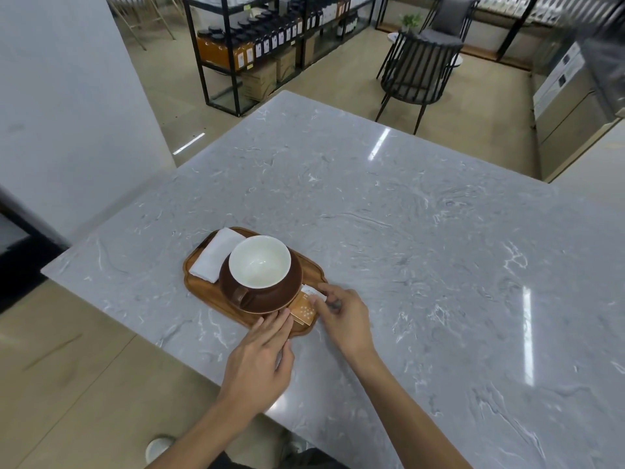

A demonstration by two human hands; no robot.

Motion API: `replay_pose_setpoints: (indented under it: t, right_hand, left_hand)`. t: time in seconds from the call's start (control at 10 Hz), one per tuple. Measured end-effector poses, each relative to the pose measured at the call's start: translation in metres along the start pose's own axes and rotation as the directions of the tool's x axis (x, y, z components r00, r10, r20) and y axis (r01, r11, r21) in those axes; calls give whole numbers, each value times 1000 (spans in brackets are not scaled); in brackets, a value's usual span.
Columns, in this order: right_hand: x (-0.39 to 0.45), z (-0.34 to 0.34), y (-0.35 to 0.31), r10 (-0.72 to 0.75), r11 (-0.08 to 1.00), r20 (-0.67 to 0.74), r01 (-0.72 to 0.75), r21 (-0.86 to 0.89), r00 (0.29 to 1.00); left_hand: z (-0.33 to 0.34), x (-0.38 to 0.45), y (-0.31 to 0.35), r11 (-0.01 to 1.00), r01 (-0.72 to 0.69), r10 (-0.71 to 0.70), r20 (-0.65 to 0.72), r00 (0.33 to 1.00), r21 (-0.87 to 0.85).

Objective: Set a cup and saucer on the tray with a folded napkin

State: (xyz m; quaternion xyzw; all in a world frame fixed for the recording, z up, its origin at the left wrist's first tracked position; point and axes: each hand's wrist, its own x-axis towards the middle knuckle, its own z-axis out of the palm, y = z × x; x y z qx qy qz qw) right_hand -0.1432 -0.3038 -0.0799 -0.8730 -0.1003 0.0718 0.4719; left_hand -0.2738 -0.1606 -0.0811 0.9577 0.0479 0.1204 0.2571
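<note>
Cup (259, 262) sitting on saucer (270, 299) on tray (199, 292) on table (406, 214), folded napkin (216, 253) lying alongside on tray, left hand (260, 360) and right hand (341, 316) both pinching an orange packet (304, 309) at tray's near corner.

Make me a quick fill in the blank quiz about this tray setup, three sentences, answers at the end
1. The folded napkin lies on the wooden tray to the ____ of the cup.
2. The cup sits on a brown ____.
3. Both hands, left hand and right hand, touch a small orange ____ at the tray's near corner.

Answers: left; saucer; packet
</note>
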Motion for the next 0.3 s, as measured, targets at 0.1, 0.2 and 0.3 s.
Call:
replay_pose_setpoints:
  t: [0.1,0.2,0.3]
  right_hand:
    - [-2,-5,-1,-12,999,-49,13,29,999]
    - [0,-14,-2,-15,1000,-60,16,4,998]
    - [7,-29,-17,-74,996,-73,70,-53,995]
  left_hand:
    - [-14,3,1,994,-17,14,-31,999,-108]
    - [-29,12,1,974,-130,126,-32,991,-187]
    - [-53,37,7,932,-260,247,-82,966,-254]
